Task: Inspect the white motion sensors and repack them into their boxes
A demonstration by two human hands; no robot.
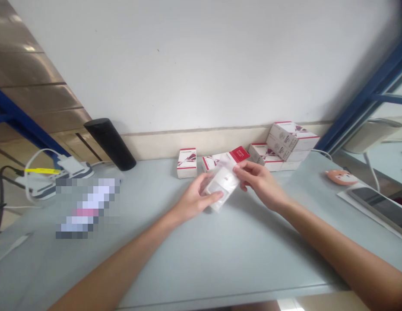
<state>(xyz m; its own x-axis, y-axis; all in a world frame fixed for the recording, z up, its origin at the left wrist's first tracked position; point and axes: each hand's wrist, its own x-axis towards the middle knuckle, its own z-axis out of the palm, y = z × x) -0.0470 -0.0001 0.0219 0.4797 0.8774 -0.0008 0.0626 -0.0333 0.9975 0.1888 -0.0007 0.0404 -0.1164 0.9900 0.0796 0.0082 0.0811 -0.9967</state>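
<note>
Blurred-out object (87, 208), box print (187, 163) unreadable, white item (222, 183) hazy inside plastic, perhaps a phone (380, 207) cut off

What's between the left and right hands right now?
In the head view, the left hand and right hand both touch a clear plastic packet with something white inside.

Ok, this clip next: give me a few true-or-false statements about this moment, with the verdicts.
1. The fingers of the right hand pinch a clear plastic bag with a white item inside. True.
2. The left hand is apart from the bag. False: its thumb and fingers are on the bag's lower part.
3. The white-and-red boxes all lie in one flat layer. False: toward the right, some are stacked on others.
4. A black cylinder is on the table to the left of both hands. True.
</note>
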